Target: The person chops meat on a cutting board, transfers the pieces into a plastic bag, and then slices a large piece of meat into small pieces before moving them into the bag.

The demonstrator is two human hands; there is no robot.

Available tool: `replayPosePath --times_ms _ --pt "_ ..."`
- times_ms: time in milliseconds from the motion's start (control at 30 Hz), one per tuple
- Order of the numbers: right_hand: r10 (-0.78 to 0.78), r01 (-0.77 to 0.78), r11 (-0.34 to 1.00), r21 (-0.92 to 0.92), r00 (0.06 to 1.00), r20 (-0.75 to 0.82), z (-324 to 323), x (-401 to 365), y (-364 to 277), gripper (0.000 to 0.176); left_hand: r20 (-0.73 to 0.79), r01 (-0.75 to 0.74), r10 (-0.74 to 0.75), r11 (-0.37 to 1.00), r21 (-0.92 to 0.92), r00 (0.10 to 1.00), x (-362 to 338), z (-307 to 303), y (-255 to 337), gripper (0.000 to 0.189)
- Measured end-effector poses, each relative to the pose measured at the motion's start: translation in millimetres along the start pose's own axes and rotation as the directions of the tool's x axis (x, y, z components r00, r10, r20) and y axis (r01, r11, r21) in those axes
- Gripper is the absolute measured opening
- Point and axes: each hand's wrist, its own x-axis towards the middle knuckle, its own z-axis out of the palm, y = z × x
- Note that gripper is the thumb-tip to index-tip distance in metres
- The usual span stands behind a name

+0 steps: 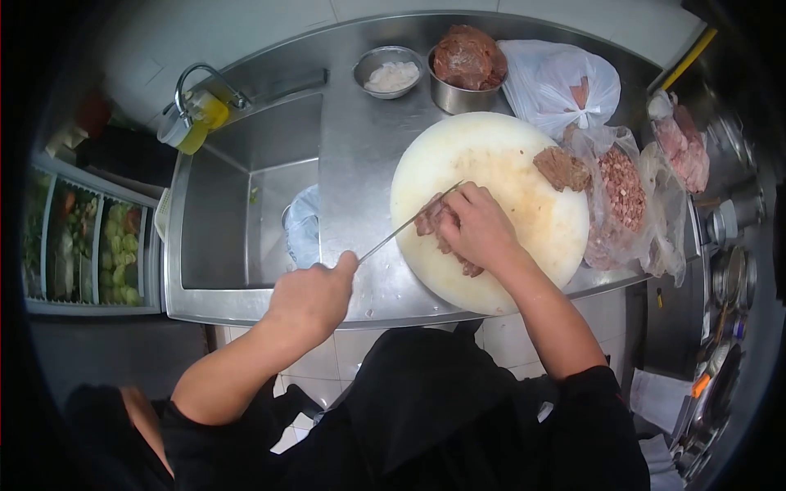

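My left hand (pixel 311 299) is wrapped round the handle of a knife (pixel 393 233), whose blade reaches up and right over the round white cutting board (pixel 524 278). The blade lies along the fingers of my right hand (pixel 475 225), which are curled over pieces of meat (pixel 427 219) on the left part of the board. More cut meat shows below that hand. A brown lump of meat (pixel 562 168) sits at the board's right edge. Beside it, an open plastic bag (pixel 624 188) holds small diced meat.
Behind the board stand a bowl with white contents (pixel 391 76), a metal pot of meat (pixel 465 96) and a white bag (pixel 565 78). At left are a sink (pixel 217 229) and vegetable trays (pixel 82 237). Another person's arm (pixel 147 425) shows at lower left.
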Motion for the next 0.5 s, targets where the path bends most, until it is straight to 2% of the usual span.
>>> replayPosePath --times_ms 33,133,200,333,367,433,500 --pt "0.013 -0.013 1.0 0.013 1.0 0.005 -1 0 0 0.018 0.061 0.02 -0.022 1.0 0.023 0.998 0 -6 -1 0.017" --pt "0.041 -0.042 0.999 0.016 0.998 0.056 -3 1 0 0.02 -0.016 -0.037 0.036 0.997 -0.066 0.999 50 23 13 0.019" --pt "0.073 -0.074 0.997 0.028 0.997 0.014 -4 2 -2 0.022 -0.006 -0.078 0.078 0.995 -0.057 0.997 75 8 21 0.019" --pt "0.084 -0.082 0.996 0.034 0.994 -0.064 -1 -2 -2 0.026 0.069 -0.097 0.097 0.995 -0.001 0.993 42 -22 16 0.02" --pt "0.084 -0.083 0.996 0.021 0.996 -0.036 0 -4 0 0.027 0.135 -0.046 0.041 0.998 0.031 0.99 32 -26 12 0.02" --pt "0.072 -0.072 0.997 -0.006 0.997 0.012 -1 -1 3 0.032 0.113 -0.064 0.064 0.998 -0.001 0.992 50 -1 16 0.02" --pt "0.065 -0.065 0.998 0.009 0.998 -0.011 -3 0 1 0.033 0.086 -0.077 0.077 0.997 -0.004 0.993 65 7 29 0.021"
